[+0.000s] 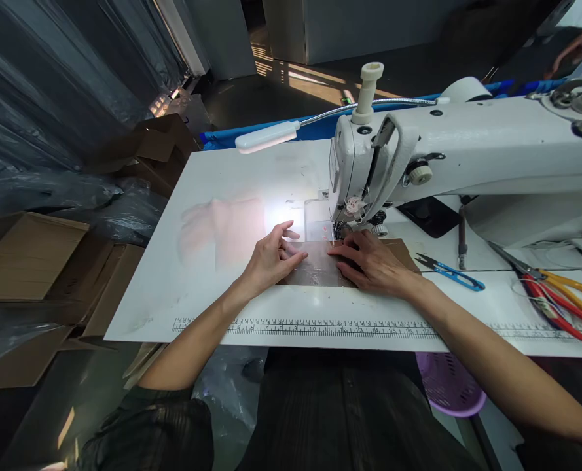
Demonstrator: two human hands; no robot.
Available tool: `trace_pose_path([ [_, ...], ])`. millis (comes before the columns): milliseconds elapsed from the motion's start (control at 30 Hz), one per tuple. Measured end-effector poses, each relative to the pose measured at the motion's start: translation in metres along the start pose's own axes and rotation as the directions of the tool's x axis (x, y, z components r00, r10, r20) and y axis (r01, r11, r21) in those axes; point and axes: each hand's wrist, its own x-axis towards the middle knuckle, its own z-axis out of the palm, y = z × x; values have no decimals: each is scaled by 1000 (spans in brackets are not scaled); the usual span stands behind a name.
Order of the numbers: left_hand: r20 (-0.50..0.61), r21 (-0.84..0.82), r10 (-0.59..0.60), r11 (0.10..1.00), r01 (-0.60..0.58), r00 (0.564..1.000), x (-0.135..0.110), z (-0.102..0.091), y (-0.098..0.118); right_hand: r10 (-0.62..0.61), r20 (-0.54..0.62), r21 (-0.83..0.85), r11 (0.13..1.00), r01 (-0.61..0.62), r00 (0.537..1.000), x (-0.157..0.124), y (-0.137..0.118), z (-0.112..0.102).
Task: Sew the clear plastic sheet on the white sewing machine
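A brown rectangular piece of material (320, 269) lies flat on the white sewing table (212, 190), its far edge by the needle of the white sewing machine (418, 154). My left hand (271, 256) rests on the piece's left end, fingers spread and pressing down. My right hand (372, 261) lies flat on its right part, fingertips just in front of the presser foot (342, 230). Neither hand grips anything. The machine's lamp (266, 137) lights the table beside the needle.
Blue thread snips (450, 269) lie right of my right hand; scissors with red and yellow handles (560, 294) sit further right. A printed ruler (320, 326) runs along the table's front edge. Cardboard boxes (30, 255) stand left, and a purple basket (450, 386) sits below.
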Motion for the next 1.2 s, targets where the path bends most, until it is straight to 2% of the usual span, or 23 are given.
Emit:
trace_pose_path([
  [200, -51, -89, -33, 996, 29, 998, 3, 4, -3, 4, -51, 146, 989, 4, 999, -5, 7, -2],
  [300, -77, -160, -106, 983, 93, 991, 7, 4, -3, -18, -64, 127, 992, 26, 998, -4, 10, 1],
  [467, -39, -193, -167, 969, 157, 985, 9, 3, 3, -43, -72, 74, 996, 49, 996, -3, 10, 3],
  [833, 39, -122, -157, 979, 161, 987, 5, 5, 1, -5, -67, 74, 997, 10, 998, -3, 7, 3],
  [1000, 31, -133, -130, 982, 133, 991, 5, 5, 0, 40, -16, 247, 968, -35, 999, -9, 8, -11],
  [1067, 27, -143, -122, 982, 124, 992, 5, 6, -1, 18, 30, 289, 957, -26, 999, -12, 8, -17],
  [1200, 22, -151, -120, 981, 122, 993, 5, 6, -1, -59, 52, 240, 970, 45, 997, -16, 9, -20],
])
